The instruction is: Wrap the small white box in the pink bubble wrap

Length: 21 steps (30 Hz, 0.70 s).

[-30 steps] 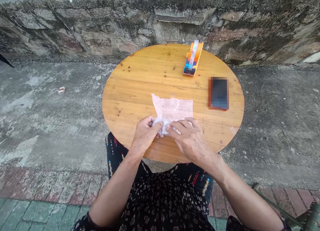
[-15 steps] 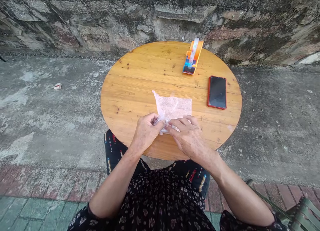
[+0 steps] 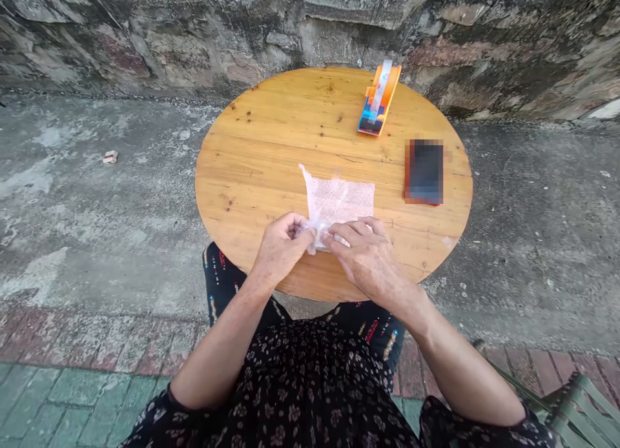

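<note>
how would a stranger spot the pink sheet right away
In front of the stone wall is a rounded wooden table. At its near side, the left hand pinches and the right hand touches a pale pink sheet. It is thin and partly crumpled, unlike the orange-and-blue tape dispenser farther back.

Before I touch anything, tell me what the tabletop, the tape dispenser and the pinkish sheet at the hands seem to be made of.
Tabletop: wood, smooth-looking, perhaps lightly varnished; grain and dark knots show.
Tape dispenser: probably smooth plastic, judging by its bright, even orange and blue.
Pinkish sheet: likely thin plastic bubble wrap, given its dimpled texture and crumpled corner.
</note>
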Tool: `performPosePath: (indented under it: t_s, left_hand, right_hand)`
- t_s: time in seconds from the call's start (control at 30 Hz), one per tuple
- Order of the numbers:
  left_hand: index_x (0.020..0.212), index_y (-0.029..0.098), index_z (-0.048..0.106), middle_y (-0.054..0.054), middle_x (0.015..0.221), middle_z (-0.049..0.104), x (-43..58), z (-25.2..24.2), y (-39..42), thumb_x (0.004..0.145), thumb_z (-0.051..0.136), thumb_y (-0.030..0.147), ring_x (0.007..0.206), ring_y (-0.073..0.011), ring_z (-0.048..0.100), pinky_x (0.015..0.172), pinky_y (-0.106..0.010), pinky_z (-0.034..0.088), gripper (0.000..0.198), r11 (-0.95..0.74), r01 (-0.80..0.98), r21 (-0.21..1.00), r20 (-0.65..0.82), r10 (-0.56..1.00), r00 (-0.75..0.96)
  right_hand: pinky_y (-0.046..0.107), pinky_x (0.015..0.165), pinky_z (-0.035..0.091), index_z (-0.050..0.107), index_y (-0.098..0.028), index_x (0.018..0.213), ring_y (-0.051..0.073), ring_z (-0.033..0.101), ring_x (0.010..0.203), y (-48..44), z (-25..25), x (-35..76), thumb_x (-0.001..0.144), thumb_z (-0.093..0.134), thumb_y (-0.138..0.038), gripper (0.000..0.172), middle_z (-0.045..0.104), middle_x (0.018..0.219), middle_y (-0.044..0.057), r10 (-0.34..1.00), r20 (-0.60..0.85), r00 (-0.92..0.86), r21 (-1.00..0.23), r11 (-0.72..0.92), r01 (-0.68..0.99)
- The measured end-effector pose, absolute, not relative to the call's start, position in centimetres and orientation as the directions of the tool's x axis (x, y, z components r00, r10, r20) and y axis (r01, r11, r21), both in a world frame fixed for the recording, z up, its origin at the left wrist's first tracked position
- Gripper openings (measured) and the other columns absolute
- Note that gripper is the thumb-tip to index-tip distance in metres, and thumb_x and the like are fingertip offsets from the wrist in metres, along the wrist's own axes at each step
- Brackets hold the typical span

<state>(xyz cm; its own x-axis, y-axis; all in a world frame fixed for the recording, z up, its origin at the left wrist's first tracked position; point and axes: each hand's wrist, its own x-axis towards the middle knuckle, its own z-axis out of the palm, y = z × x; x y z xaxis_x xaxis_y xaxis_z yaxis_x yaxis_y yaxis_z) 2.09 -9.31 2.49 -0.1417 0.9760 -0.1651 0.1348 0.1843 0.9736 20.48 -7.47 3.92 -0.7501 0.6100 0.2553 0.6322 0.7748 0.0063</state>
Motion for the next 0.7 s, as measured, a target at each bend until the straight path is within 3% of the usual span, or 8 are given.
performPosePath:
  t_s: [0.13,0.23,0.33,0.5,0.7]
  left_hand:
    - [0.082,0.016,0.056,0.001,0.069,0.063,0.9,2.1,-10.0,0.073,0.066,0.032,0.05,-0.0082,0.054,0.044,-0.02,0.042,0.021,0.276,0.054,0.96,-0.264,0.95,-0.165]
    - [0.097,0.015,0.057,0.001,0.074,0.064,0.4,2.1,-10.6,0.072,0.066,0.029,0.048,-0.0078,0.054,0.044,-0.021,0.044,0.03,0.35,0.077,0.934,-0.341,0.934,-0.106]
    - [0.098,0.015,0.059,0.002,0.07,0.063,0.3,2.1,-10.8,0.072,0.064,0.026,0.045,-0.008,0.054,0.046,-0.022,0.046,0.029,0.394,0.122,0.911,-0.386,0.919,-0.081]
    - [0.087,0.016,0.062,0.003,0.062,0.06,1.0,1.5,-10.2,0.072,0.062,0.027,0.047,-0.0098,0.053,0.044,-0.021,0.045,0.019,0.377,0.148,0.914,-0.363,0.925,-0.117]
    - [0.072,0.016,0.061,0.002,0.062,0.06,1.7,0.8,-9.5,0.073,0.058,0.025,0.054,-0.0111,0.053,0.049,-0.021,0.042,0.009,0.263,0.354,0.898,-0.196,0.957,-0.213]
  right_hand:
    - [0.039,0.094,0.033,0.065,-0.022,0.108,0.021,0.056,0.099,-7.3,3.7,20.6,0.095,0.051,-0.014,0.021,0.068,0.115,0.002,0.603,0.248,-0.758,0.003,0.782,0.623]
    - [0.039,0.095,0.033,0.066,-0.021,0.108,0.021,0.056,0.099,-7.3,3.7,20.5,0.094,0.052,-0.012,0.022,0.068,0.116,0.002,0.601,0.246,-0.76,0.0,0.784,0.62]
    - [0.038,0.095,0.033,0.066,-0.02,0.108,0.02,0.056,0.098,-7.3,3.8,20.5,0.094,0.052,-0.011,0.022,0.069,0.116,0.002,0.598,0.25,-0.762,0.006,0.786,0.618]
    - [0.039,0.094,0.034,0.067,-0.021,0.108,0.021,0.057,0.098,-7.4,4.0,20.4,0.094,0.054,-0.014,0.02,0.07,0.116,0.003,0.592,0.266,-0.761,0.01,0.787,0.617]
    - [0.04,0.096,0.033,0.067,-0.021,0.111,0.022,0.057,0.097,-7.3,4.0,20.4,0.093,0.054,-0.012,0.024,0.07,0.115,0.003,0.595,0.256,-0.762,0.02,0.785,0.62]
